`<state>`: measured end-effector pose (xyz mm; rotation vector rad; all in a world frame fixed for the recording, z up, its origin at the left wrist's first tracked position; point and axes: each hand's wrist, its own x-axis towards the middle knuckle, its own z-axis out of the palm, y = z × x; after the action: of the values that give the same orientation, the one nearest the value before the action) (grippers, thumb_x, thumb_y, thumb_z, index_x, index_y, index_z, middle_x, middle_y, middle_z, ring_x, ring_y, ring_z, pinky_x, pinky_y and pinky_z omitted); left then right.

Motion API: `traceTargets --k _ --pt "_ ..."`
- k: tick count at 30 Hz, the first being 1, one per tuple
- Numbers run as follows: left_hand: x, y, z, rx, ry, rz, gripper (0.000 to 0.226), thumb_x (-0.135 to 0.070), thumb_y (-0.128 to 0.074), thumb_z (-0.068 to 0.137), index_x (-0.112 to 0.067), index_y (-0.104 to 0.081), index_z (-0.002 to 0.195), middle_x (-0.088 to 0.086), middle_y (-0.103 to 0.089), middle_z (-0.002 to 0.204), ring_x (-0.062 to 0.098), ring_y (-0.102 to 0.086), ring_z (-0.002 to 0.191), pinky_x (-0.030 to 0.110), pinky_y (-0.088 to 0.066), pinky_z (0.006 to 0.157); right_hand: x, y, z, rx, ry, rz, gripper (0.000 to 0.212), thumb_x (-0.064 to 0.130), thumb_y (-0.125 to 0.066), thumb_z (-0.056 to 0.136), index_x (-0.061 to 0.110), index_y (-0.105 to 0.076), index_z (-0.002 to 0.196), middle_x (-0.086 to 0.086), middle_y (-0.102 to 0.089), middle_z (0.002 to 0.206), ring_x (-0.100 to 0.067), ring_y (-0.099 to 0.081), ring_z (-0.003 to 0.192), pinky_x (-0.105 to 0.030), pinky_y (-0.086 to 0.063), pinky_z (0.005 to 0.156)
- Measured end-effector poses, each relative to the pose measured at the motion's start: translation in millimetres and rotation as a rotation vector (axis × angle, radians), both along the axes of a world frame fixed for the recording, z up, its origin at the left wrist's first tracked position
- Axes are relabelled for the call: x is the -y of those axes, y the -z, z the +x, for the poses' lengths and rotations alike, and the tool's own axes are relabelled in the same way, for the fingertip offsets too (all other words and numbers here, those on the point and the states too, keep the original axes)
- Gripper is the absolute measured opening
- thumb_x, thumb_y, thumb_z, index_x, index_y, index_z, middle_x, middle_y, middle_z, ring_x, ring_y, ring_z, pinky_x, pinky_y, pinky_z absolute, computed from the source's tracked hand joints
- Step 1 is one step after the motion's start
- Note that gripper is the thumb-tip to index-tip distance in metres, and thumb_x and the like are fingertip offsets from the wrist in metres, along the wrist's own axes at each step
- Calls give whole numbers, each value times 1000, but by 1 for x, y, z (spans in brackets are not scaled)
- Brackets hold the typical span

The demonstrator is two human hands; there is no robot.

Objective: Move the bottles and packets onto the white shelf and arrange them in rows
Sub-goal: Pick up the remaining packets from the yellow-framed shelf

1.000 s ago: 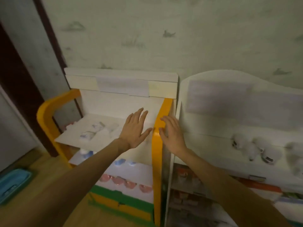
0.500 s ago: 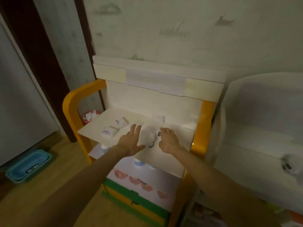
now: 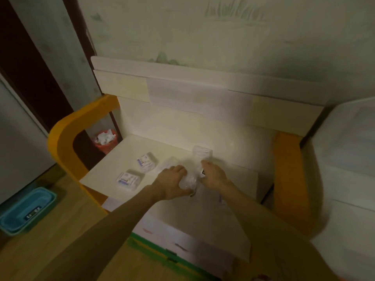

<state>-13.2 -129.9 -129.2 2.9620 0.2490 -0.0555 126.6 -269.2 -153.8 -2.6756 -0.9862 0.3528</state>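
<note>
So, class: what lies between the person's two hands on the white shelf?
In the head view, a crumpled clear bottle lies between left hand and right hand on the white shelf.

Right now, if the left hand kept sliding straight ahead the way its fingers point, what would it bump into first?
The left hand points forward and right, already against the clear plastic bottle lying between both hands. That bottle comes first; behind it is the shelf's white back panel. Depth is blurry, so this is an estimate.
</note>
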Motion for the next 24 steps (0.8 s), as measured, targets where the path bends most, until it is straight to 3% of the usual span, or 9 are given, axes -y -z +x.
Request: traceTargets --k 5,10,14,19,21,24 --pt "-15 -5 2 1 2 -6 82 -81 -57 71 -22 -52 128 -5 -55 131 18 -53 110 30 -41 93 -10 -4 8 -78 49 31 32 32 -59 86 19 -50 114 -9 -63 114 -31 -61 102 -37 -53 82" --pt "-16 -23 -10 36 -46 -57 87 -83 -64 61 -24 -55 125 -6 -60 124 17 -56 106 29 -44 87 -3 -29 -13 -97 201 170 45 34 -69 79 20 -49 117 -4 -60 112 -29 -61 101 -30 -46 73" --pt "-11 -44 -23 87 -83 -118 85 -80 -70 58 -24 -54 121 -6 -59 119 17 -57 101 32 -48 85 14 -65 -42 11 280 375 49 45 -71 74 21 -51 111 -5 -67 106 -31 -63 96 -33 -50 73" --pt "8 -70 -46 221 -70 -269 71 -69 -77 63 -28 -49 113 -9 -60 105 15 -59 91 30 -47 74 50 -106 -88 87 320 656 70 58 -71 75 29 -45 133 3 -66 119 -21 -63 104 -39 -53 87" --pt "21 -76 -56 262 -27 -303 67 -71 -75 64 -32 -50 111 -11 -61 102 15 -60 90 30 -46 72 67 -116 -109 159 334 728 73 60 -70 77 31 -41 137 6 -61 126 -15 -59 109 -35 -52 91" --pt "52 -85 -69 338 31 -350 68 -74 -70 64 -33 -52 115 -13 -61 104 12 -60 89 28 -45 74 98 -125 -144 274 385 812 75 48 -72 83 25 -35 144 3 -54 136 -12 -54 117 -23 -45 93"
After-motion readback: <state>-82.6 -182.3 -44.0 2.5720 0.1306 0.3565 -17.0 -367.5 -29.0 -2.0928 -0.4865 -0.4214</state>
